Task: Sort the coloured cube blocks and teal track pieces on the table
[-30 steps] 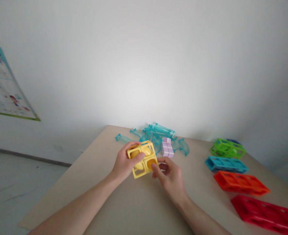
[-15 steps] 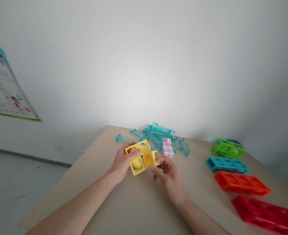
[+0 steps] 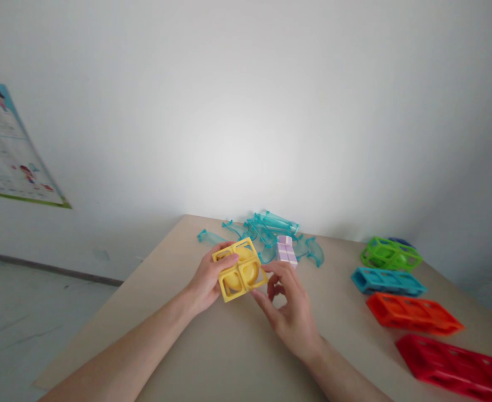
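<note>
Holding a yellow block (image 3: 238, 269) above the bench (image 3: 229, 352), short of its far edge.
The left hand (image 3: 206, 282) pinches the block's left side, apparently leaving the opposite corner reachable; the right hand (image 3: 295, 315) has its fingers (image 3: 276, 268) spread around that corner, contact unclear.

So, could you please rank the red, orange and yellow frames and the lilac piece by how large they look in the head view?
1. Red frame, though the picture's edge cuts it off.
2. Orange frame and yellow frame, the latter partly covered: too close to rank.
3. Lilac piece.
</note>
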Tool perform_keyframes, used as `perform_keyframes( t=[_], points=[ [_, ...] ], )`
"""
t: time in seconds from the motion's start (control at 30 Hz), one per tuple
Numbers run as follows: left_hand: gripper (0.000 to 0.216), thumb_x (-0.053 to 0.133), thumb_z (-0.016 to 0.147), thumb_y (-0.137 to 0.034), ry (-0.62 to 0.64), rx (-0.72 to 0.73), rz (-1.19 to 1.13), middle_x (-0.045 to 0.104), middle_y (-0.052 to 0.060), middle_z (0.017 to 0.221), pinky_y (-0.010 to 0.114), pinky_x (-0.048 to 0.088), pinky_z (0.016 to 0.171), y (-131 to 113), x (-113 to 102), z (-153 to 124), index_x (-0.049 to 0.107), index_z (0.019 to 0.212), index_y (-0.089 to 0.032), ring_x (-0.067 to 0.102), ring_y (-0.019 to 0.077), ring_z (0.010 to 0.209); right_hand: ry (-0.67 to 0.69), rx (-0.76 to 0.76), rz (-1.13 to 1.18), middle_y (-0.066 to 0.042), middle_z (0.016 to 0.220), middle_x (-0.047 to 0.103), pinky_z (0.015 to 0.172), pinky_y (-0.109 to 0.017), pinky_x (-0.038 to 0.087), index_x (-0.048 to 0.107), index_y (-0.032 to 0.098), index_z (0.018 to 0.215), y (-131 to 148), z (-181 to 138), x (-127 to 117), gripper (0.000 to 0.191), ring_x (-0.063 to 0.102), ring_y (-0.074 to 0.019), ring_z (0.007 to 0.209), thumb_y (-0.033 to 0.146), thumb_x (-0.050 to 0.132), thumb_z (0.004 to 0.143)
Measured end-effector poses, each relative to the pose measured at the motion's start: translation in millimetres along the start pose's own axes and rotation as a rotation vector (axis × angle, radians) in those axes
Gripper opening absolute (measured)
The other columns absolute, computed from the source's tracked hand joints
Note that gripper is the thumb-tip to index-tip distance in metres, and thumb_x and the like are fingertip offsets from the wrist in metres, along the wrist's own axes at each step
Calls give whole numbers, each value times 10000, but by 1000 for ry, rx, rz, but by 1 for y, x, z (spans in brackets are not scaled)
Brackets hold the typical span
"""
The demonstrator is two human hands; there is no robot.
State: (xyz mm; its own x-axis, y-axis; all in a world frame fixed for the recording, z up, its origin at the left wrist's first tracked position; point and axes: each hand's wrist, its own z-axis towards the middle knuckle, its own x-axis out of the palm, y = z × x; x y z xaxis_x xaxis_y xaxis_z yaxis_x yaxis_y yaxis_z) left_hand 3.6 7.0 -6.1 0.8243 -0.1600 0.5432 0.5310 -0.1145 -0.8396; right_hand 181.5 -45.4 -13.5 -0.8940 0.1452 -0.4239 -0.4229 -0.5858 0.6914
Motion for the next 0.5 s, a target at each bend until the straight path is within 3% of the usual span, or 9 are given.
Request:
perform_keyframes(
  t=[0.1,0.23,0.37,0.5],
  points=[
    [769,830,597,-196,148,-28,98,673,55,978,321,541,704,-3,2,-7,444,1260,-243,670,206,798,-80,123,45,-86,1158,531,609,-274,505,435,264,1267,-2,1,0,506,559,-186,861,354,654,820],
    [858,835,582,-188,258,38,330,622,44,1030,274,523,712,-2,3,-15,418,1327,-269,649,192,840,85,327,223,-73,1091,626,658,-280,512,478,219,1267,-10,4,1,462,614,-204,887,440,576,874],
    [881,819,603,-201,242,105,452,592,53,1061,276,520,749,0,0,-13,382,1365,-275,639,202,900,99,347,342,-58,1026,673,765,-323,515,564,196,1168,-19,4,5,428,636,-213,879,456,632,834],
    [940,823,585,-179,311,61,504,622,57,1038,316,524,792,-6,-5,-10,354,1394,-279,643,219,924,122,370,401,-56,1027,676,746,-317,527,556,207,1187,-25,3,6,485,641,-194,835,427,699,779]
  ],
)
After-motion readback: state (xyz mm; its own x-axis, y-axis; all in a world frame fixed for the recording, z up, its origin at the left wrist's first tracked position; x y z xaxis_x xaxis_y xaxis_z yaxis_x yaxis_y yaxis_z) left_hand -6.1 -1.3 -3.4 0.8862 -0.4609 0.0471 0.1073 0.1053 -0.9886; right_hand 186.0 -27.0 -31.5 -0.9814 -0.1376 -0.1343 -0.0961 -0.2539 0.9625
